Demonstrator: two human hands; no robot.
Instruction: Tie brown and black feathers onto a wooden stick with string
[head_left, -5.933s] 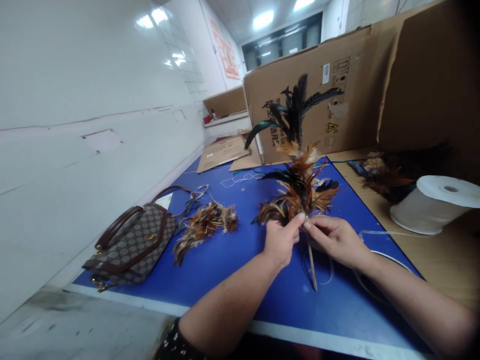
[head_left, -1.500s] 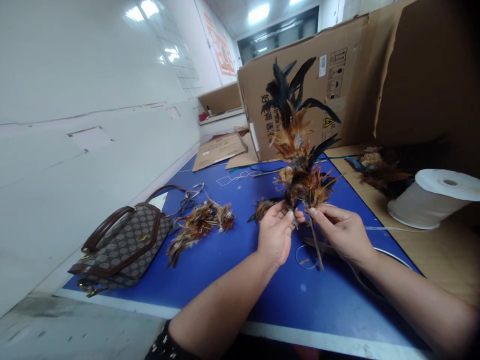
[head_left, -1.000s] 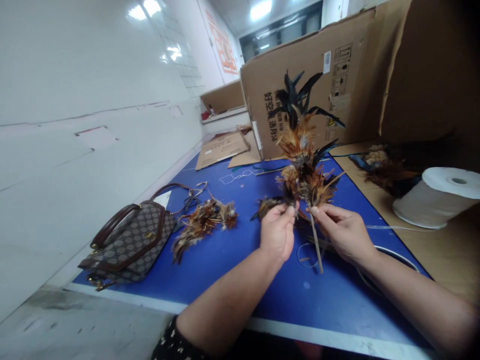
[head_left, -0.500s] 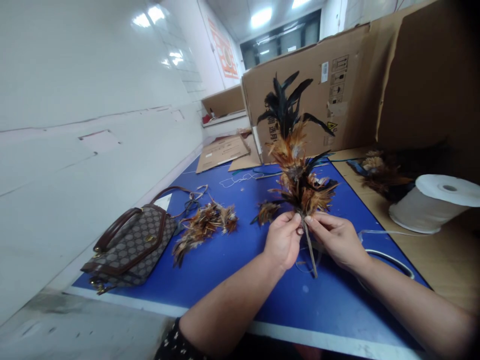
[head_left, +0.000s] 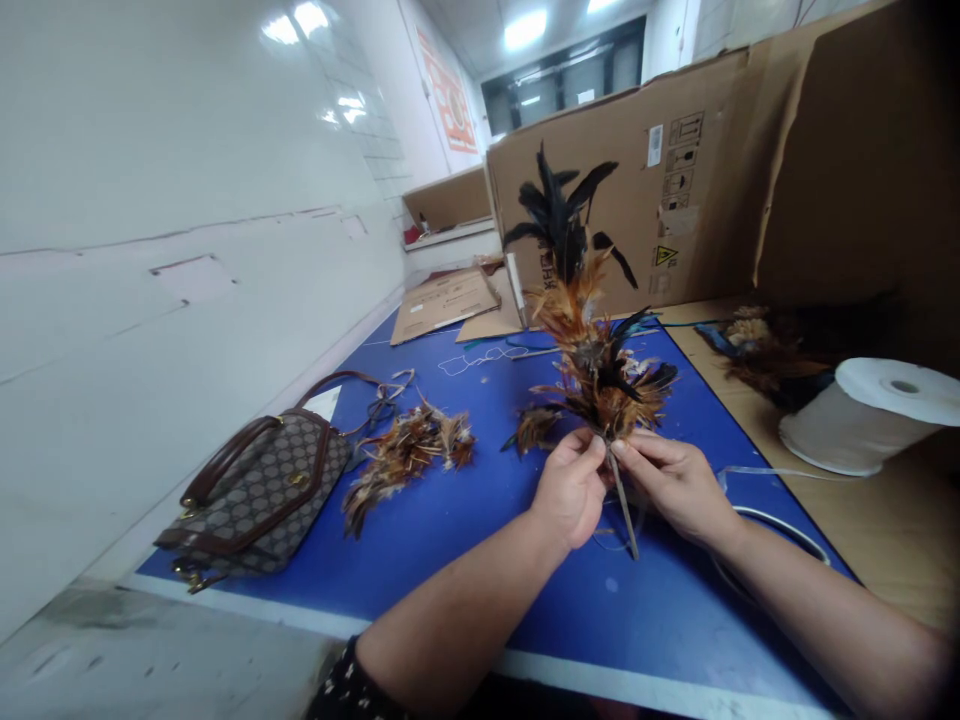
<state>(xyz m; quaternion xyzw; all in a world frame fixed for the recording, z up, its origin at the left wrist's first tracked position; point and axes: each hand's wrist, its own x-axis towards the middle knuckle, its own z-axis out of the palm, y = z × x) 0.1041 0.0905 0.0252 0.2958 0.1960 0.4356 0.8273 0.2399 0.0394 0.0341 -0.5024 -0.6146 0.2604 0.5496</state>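
Upright between my hands stands a feather spray (head_left: 583, 345), with black plumes at its top, brown and orange feathers below and a thin bare stem slanting down. My left hand (head_left: 571, 487) is closed around the base of the feathers, thumb against the stem. From the other side my right hand (head_left: 673, 487) pinches the same spot between thumb and fingers. A small feather tuft (head_left: 535, 428) lies on the blue table just left of the spray. Farther left is a loose pile of brown feathers (head_left: 411, 450).
A patterned handbag (head_left: 274, 490) with brown handles sits at the table's left. On the right, a white spool (head_left: 847, 425) rests on cardboard beside dark feathers (head_left: 772, 355). A large cardboard box (head_left: 607, 215) stands behind, with flat cardboard (head_left: 442, 305) at the far left.
The feather spray has turned and tilted slightly left at its top. Both hands keep their grip at the stem, almost in place.
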